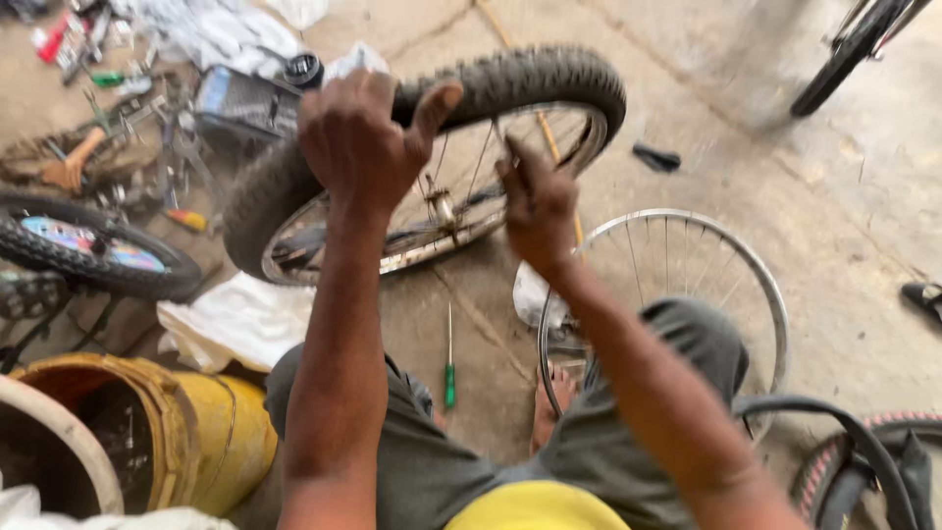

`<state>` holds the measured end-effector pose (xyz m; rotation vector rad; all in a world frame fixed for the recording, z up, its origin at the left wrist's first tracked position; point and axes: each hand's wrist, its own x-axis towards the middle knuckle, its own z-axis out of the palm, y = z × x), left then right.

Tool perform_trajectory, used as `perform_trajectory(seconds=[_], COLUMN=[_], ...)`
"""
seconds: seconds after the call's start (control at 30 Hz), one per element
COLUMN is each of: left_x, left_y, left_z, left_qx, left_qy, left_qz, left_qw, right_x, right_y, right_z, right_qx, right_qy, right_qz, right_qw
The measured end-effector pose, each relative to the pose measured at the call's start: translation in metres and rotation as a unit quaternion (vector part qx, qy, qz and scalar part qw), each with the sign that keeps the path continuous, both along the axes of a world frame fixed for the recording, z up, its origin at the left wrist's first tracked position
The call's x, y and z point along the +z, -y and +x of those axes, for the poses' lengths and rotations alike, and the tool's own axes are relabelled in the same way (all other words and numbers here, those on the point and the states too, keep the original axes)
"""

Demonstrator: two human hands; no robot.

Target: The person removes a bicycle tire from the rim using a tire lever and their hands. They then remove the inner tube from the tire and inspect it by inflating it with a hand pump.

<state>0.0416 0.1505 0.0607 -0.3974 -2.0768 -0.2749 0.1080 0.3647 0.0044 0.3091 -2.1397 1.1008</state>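
Wheel: a bicycle wheel (510,88) with a knobby black tyre, held tilted above the concrete floor (844,206), in front of the person's knees.
Left hand (361,142): fingers (339,108) curled over the tyre's near edge, thumb raised, grasping it.
Right hand (538,201): at the spokes inside the rim; whether its fingers (518,162) clench anything cannot be told.
Below the fingers: a green screwdriver (449,368) on the floor.
Right of the fingers: a bare metal rim (760,275) lying flat.
Left of the fingers: a yellow bucket (221,422), another small wheel (93,250), scattered tools (147,137).
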Motion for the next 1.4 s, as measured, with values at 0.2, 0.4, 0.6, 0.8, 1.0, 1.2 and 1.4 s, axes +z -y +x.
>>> perform_trajectory(seconds=[0.2,0.4,0.6,0.8,1.0,1.2,1.4], left_x=[-0.019,0.007,0.03,-0.023,-0.034,-0.031,-0.05], left_y=[0.02,0.017,0.014,-0.007,-0.022,-0.005,0.009], left_z=[-0.014,0.002,0.069,0.071,0.06,0.046,0.022], left_qx=[-0.006,-0.021,0.015,-0.091,-0.076,-0.115,-0.135], left_qy=[0.03,0.012,-0.072,0.169,0.31,0.298,0.189], left_qz=[0.025,0.027,0.058,0.273,0.352,0.428,0.452], left_qw=[0.999,0.999,0.996,0.943,0.88,0.846,0.861], right_x=[-0.034,-0.057,-0.073,-0.066,-0.049,-0.053,-0.161], right_y=[0.037,0.043,0.063,0.079,0.112,0.149,0.132], right_z=[-0.008,-0.009,-0.001,-0.011,0.003,0.028,0.035], right_qx=[0.013,-0.031,-0.024,0.021,0.07,0.077,0.082], right_qy=[-0.049,-0.065,-0.053,-0.089,0.013,0.037,0.177], right_qz=[-0.105,-0.019,-0.027,-0.097,-0.211,-0.292,-0.17], right_qw=[0.993,0.997,0.998,0.991,0.975,0.953,0.966])
